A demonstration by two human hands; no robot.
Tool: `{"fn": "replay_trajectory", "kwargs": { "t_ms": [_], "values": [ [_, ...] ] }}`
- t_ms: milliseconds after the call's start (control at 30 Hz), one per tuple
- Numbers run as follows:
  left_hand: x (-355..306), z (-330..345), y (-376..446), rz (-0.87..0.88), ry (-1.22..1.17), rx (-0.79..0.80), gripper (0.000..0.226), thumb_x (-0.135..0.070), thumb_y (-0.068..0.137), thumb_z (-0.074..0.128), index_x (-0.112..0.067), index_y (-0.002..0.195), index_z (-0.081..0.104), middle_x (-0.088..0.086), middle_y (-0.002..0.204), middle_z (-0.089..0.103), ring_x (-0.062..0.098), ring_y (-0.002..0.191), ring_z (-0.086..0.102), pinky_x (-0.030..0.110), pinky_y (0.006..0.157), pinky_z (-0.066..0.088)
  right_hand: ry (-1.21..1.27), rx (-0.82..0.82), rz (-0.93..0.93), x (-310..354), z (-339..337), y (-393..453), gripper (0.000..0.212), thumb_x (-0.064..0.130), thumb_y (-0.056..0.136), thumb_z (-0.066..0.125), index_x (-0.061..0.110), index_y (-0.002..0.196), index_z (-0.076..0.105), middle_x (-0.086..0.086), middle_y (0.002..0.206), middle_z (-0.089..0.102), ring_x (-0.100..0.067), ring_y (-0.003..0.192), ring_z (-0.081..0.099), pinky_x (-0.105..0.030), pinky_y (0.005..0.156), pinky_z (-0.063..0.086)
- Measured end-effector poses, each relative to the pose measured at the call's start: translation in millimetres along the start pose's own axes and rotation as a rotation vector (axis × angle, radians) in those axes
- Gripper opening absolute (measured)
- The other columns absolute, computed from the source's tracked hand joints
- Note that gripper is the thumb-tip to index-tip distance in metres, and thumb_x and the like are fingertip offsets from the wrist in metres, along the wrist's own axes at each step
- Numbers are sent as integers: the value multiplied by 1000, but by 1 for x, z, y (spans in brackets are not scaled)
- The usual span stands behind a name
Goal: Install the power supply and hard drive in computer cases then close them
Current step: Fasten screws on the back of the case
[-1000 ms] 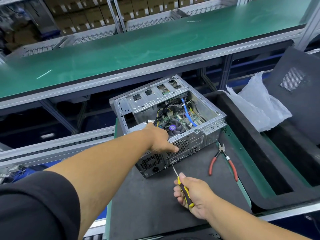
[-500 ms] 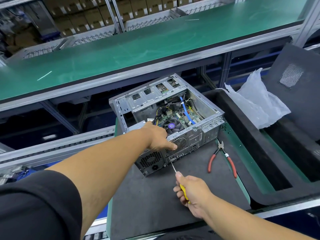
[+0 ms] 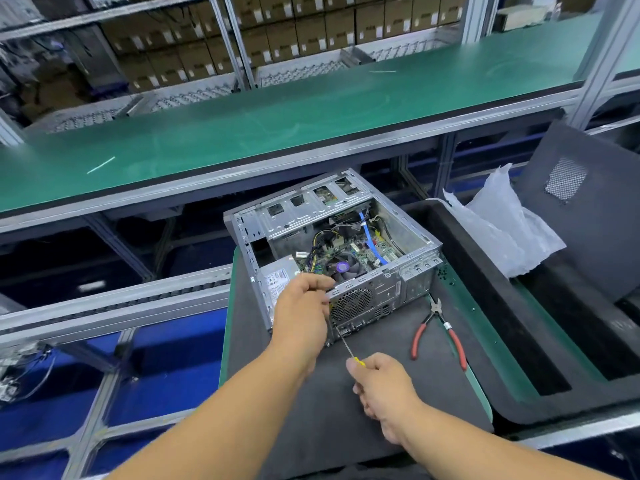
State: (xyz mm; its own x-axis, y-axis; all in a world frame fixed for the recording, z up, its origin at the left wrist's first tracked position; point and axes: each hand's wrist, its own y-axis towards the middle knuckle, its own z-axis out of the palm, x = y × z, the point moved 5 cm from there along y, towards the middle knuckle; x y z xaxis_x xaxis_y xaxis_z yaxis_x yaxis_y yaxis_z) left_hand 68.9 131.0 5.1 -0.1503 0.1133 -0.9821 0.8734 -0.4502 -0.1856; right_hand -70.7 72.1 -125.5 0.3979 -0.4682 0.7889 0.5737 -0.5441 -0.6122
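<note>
Yellow-handled screwdriver in curled right hand, at computer case.

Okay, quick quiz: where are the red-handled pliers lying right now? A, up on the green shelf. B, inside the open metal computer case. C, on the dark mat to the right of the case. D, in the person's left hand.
C: the red-handled pliers lie on the dark mat, just right of the open metal computer case, with no hand on them.

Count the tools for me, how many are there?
2. A screwdriver in the right hand, its tip at the case. Red pliers lie on the mat right of the case.
</note>
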Motion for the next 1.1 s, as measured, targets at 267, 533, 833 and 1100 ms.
{"fn": "replay_trajectory", "kwargs": {
  "t_ms": [267, 533, 833, 1100],
  "values": [
    [84, -29, -39, -510, -354, -106, 38, 21, 97, 26, 6, 106, 60, 24, 97, 69, 29, 77, 73, 29, 58, 57, 141, 112, 148, 2, 4, -3, 27, 36, 104, 59, 12, 92, 60, -2, 61, 64, -11, 44, 38, -20, 42, 26],
    [117, -5, -31, -617, -241, -84, 11, -10, 103, 58, -3, 99, 65, 9, 69, 74, 18, 55, 71, 25, 45, 52, 7, 57, 138, 9, -22, -9, 53, 51, 107, 41, 9, 95, 71, -6, 62, 64, -15, 44, 42, -22, 45, 32],
    [118, 58, -12, -499, -105, 109, 18, -2, 103, 52, -8, 90, 64, 5, 62, 58, 12, 50, 48, 24, 50, 37, -279, -115, -162, 8, -80, -20, 18, 24, 97, 60, 22, 83, 72, 3, 54, 57, -10, 51, 49, -27, 57, 38],
    [112, 76, 3, -541, -163, 110, 15, -21, 97, 71, -11, 87, 67, 3, 68, 70, 8, 50, 54, 19, 42, 36, -371, -100, -252, 14, -95, -23, 26, 13, 95, 58, 30, 87, 75, 6, 55, 53, -11, 54, 45, -26, 52, 34]
  ]
}}
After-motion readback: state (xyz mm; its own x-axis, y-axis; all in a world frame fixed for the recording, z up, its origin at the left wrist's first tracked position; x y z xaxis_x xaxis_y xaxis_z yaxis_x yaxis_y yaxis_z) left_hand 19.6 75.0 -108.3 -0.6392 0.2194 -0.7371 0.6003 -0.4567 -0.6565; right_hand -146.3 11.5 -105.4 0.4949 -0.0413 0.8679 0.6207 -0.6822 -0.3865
